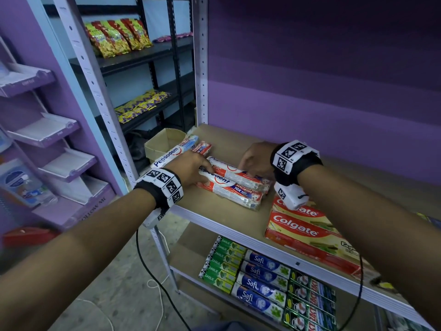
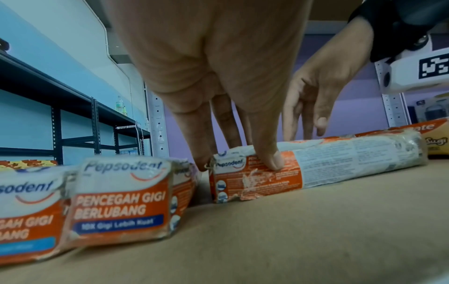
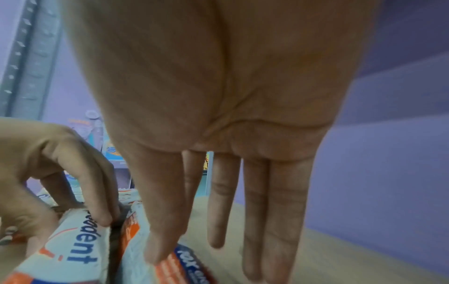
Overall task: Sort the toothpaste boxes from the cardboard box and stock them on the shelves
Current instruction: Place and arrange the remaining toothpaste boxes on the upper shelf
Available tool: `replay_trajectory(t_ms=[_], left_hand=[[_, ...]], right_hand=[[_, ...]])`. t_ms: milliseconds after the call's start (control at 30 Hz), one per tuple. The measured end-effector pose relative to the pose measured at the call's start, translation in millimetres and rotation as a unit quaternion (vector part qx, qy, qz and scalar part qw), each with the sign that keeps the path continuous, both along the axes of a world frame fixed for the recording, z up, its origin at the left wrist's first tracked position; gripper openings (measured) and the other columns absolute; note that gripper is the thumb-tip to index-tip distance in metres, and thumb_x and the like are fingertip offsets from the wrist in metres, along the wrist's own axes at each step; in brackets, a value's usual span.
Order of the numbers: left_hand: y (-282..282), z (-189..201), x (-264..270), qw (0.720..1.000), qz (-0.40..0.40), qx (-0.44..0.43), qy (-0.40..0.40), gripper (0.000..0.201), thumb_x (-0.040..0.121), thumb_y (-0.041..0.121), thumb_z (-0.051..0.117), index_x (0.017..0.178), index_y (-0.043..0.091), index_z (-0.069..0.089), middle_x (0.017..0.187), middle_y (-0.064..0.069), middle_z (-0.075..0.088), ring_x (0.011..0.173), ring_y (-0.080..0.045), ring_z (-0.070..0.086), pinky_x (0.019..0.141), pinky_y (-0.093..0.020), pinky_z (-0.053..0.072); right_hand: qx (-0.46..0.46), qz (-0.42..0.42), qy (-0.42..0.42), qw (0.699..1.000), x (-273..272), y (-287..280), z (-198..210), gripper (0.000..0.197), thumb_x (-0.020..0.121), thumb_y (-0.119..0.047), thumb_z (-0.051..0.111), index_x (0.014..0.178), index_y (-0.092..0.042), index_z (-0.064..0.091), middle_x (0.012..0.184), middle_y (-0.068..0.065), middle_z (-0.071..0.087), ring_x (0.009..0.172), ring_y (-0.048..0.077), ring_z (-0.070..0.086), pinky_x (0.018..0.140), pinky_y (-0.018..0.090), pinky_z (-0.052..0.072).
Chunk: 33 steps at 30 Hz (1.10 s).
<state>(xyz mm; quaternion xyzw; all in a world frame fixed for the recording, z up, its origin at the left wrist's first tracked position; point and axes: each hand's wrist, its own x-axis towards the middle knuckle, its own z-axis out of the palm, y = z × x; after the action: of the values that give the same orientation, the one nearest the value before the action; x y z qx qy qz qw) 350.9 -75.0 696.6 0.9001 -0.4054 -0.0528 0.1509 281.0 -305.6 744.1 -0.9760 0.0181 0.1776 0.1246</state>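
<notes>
Two long red-and-white Pepsodent packs lie side by side on the brown upper shelf (image 1: 229,139). My left hand (image 1: 205,174) pinches the left end of the near pack (image 1: 235,193), thumb on its front side and fingers down in the gap behind it; the left wrist view shows this grip (image 2: 239,153) on the pack (image 2: 340,153). My right hand (image 1: 248,168) reaches down at the far pack (image 1: 238,173) with straight fingers. In the right wrist view, the right hand (image 3: 206,249) has its thumb touching that pack (image 3: 150,269) and its fingers behind it. The cardboard box (image 1: 164,142) stands open beyond the shelf's left corner.
More Pepsodent boxes (image 1: 181,151) lie at the shelf's far left corner. Colgate boxes (image 1: 300,225) are stacked at the front right. The lower shelf holds rows of Darlie (image 1: 222,263), Safi (image 1: 262,280) and dark green boxes (image 1: 310,304). A steel upright (image 1: 201,68) rises at the left.
</notes>
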Motion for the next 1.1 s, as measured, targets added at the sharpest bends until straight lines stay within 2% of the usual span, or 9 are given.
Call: replay_trajectory(t_ms=[67,133,267,400,533,667,800,933,1100], left_hand=[[1.1,0.4,-0.6,1.0,-0.01,-0.007,0.004,0.033,0.079,0.019,0.08,0.111,0.024,0.075,0.12,0.004,0.069,0.111,-0.015,0.061,0.101,-0.029,0.044],[1.1,-0.3,-1.1,1.0,-0.023,-0.02,0.005,0.033,0.078,0.019,0.08,0.11,0.023,0.076,0.117,0.005,0.07,0.109,-0.013,0.062,0.099,-0.024,0.043],[-5.8,-1.7,-5.7,1.0,-0.019,-0.02,0.005,0.035,0.078,0.02,0.081,0.112,0.026,0.075,0.119,0.005,0.07,0.111,-0.014,0.062,0.102,-0.031,0.045],[-10.3,0.5,-8.5,1.0,-0.003,0.005,-0.009,0.057,0.079,0.019,0.079,0.133,0.023,0.06,0.139,-0.004,0.052,0.125,-0.023,0.051,0.109,-0.037,0.039],[-10.8,0.3,-12.1,0.993,0.002,0.114,-0.033,0.06,0.093,0.03,0.065,0.148,0.023,0.042,0.156,-0.005,0.029,0.139,-0.028,0.036,0.116,-0.037,0.028],[-10.3,2.9,-17.3,0.986,-0.018,0.155,-0.064,0.048,0.1,0.032,0.052,0.147,0.025,0.044,0.157,-0.005,0.029,0.138,-0.03,0.036,0.115,-0.04,0.028],[-15.7,8.5,-16.5,0.983,-0.024,0.172,-0.063,0.045,0.101,0.028,0.052,0.145,0.024,0.046,0.155,-0.008,0.033,0.136,-0.026,0.042,0.112,-0.035,0.032],[-19.4,9.9,-14.4,0.98,-0.019,0.187,-0.062,0.044,0.101,0.03,0.052,0.144,0.025,0.049,0.149,-0.009,0.042,0.133,-0.027,0.046,0.11,-0.039,0.036],[-24.7,8.0,-9.3,0.978,-0.003,0.197,-0.067,0.04,0.099,0.023,0.053,0.139,0.029,0.054,0.141,-0.007,0.052,0.125,-0.026,0.054,0.104,-0.036,0.042]], right_hand=[[-0.031,-0.008,0.021,0.999,-7.5,-4.7,2.8,0.035,0.074,-0.022,0.082,0.103,-0.038,0.069,0.097,-0.015,0.067,0.083,0.004,0.062,0.065,0.023,0.051],[-0.032,-0.011,0.036,0.999,-13.3,-5.0,0.7,0.046,0.071,-0.019,0.086,0.11,-0.035,0.069,0.093,-0.016,0.062,0.077,0.001,0.057,0.058,0.019,0.044],[-0.052,-0.01,0.006,0.999,-17.0,1.1,-3.8,0.047,0.072,-0.013,0.085,0.113,-0.031,0.071,0.12,-0.004,0.063,0.102,0.014,0.061,0.084,0.029,0.053],[-0.056,-0.008,0.005,0.998,-19.4,2.5,-3.9,0.044,0.076,-0.014,0.083,0.115,-0.031,0.071,0.123,-0.003,0.064,0.106,0.016,0.061,0.092,0.033,0.053],[-0.052,-0.011,0.005,0.999,-30.9,1.1,-4.4,0.035,0.086,-0.037,0.069,0.121,-0.038,0.068,0.126,-0.011,0.065,0.101,0.008,0.057,0.092,0.028,0.047],[-0.079,0.009,0.065,0.995,-46.4,1.2,-7.5,0.075,0.068,-0.073,0.069,0.136,-0.045,0.051,0.122,-0.013,0.063,0.093,0.007,0.056,0.083,0.03,0.046],[-0.078,0.03,0.078,0.993,-58.6,-0.7,-11.5,0.093,0.059,-0.072,0.075,0.141,-0.042,0.043,0.117,-0.01,0.064,0.089,0.007,0.06,0.082,0.031,0.053],[-0.077,0.044,0.047,0.995,-62.9,2.7,-18.0,0.079,0.067,-0.062,0.077,0.136,-0.031,0.052,0.11,-0.007,0.066,0.09,0.011,0.064,0.084,0.036,0.056],[-0.096,0.037,0.044,0.994,-59.2,2.9,-18.1,0.075,0.073,-0.057,0.076,0.139,-0.032,0.049,0.116,-0.005,0.064,0.092,0.014,0.06,0.086,0.036,0.053]])
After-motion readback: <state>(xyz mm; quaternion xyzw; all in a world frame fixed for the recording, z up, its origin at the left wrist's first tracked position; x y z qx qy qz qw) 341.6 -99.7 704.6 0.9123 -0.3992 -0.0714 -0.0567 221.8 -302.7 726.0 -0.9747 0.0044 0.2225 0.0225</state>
